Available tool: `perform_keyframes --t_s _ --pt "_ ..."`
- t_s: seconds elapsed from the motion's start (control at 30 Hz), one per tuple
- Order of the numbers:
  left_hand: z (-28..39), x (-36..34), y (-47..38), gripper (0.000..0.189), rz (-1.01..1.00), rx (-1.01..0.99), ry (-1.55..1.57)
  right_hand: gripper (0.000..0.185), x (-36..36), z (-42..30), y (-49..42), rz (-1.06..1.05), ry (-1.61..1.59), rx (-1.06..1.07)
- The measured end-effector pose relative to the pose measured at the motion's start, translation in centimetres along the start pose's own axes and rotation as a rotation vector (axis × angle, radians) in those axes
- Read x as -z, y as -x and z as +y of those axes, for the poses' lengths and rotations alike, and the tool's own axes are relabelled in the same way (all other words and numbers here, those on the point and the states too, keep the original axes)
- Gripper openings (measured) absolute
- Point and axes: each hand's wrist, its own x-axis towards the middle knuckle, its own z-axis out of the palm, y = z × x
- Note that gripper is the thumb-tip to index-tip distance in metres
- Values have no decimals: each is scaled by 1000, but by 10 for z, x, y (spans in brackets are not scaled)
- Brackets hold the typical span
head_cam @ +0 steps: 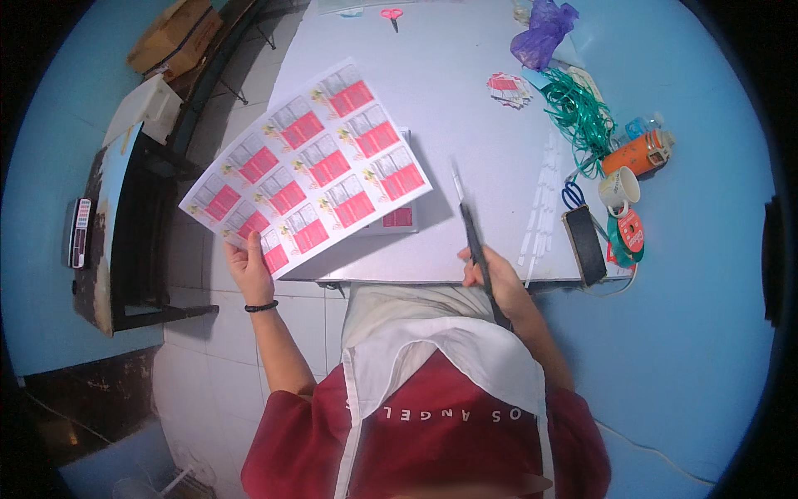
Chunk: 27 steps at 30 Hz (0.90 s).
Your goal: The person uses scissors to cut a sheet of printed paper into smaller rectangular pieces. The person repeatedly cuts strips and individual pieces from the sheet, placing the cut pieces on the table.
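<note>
My left hand [250,274] pinches the lower left edge of a white paper sheet [310,168], its thumb on top. Rows of red-and-white printed labels cover the sheet, which is tilted above the table. Beneath it, a stack of printed sheets [399,219] is mostly hidden; one red label shows at its corner. My right hand [499,284], near the table's front edge, grips a long black-handled cutting tool [472,237] with a narrow metal blade pointing away from me. Motion blurs the tool, so its exact kind is unclear. Blade and sheet are apart.
On the white table [449,81] lie pink-handled scissors [393,17], cut labels [509,89] and white strips [541,206]. Along the right sit green ribbon [580,112], an orange bottle [636,154], a mug [618,187], a ribbon spool [626,237] and a phone [584,245].
</note>
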Motion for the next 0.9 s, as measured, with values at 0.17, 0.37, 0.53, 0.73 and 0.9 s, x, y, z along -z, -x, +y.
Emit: perform_keyframes --t_s 0.17,0.37,0.53,0.73,0.9 --pt "-1 1 -3 33 -12 11 42 25 -1 -7 13 -124 41 -122" --pt "-1 -4 -4 33 -12 -2 25 25 1 -5 13 -133 1 -119" --pt "2 -7 -4 33 30 -28 -2 25 3 -2 13 -120 14 -77" --pt "6 0 -10 34 -56 -9 5 23 -3 -9 9 -130 61 -79" --pt "2 0 -9 35 -67 25 45 24 -7 -9 7 -114 -1 -57"
